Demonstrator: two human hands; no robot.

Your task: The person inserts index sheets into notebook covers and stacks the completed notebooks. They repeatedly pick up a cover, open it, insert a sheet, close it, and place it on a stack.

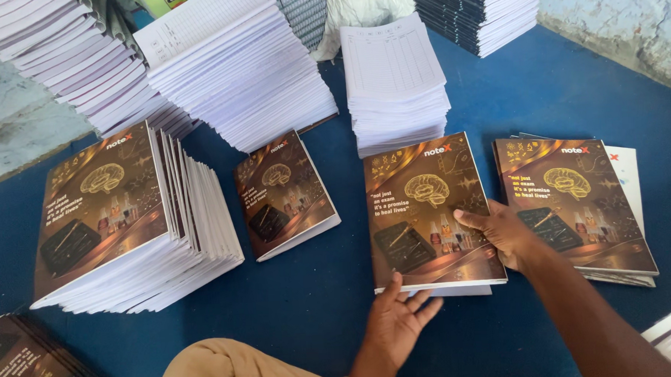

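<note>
At the near edge a bent knee in tan cloth [230, 370] is seen, and just beyond it the left hand [396, 319] is laid flat on the blue floor covering [310, 295], fingers spread, the fingertips touching the near edge of the brown-covered notebook [429, 211]. Nothing is gripped by it. The right hand [503, 234] is rested open on the same notebook's right edge, thumb on the cover, fingers curled over the side; whether anything is clasped underneath cannot be told. The notebook is placed flat between the two hands, with a white sheet showing under its near edge.

Open blue floor is left in front of the knee and between the piles. At the near left corner a dark pile of covers [26, 368] is cut off by the frame. Three more brown-covered lots are counted: a tall fanned stack [118, 220] to the left, a single thin notebook [283, 192] in the middle, and a low pile [574, 204] just right of the right hand. Farther off, two stacks of ruled white pages [395, 88] [240, 72] are set side by side, and two further stacks [50, 50] [482, 9] are seen at the far corners.
</note>
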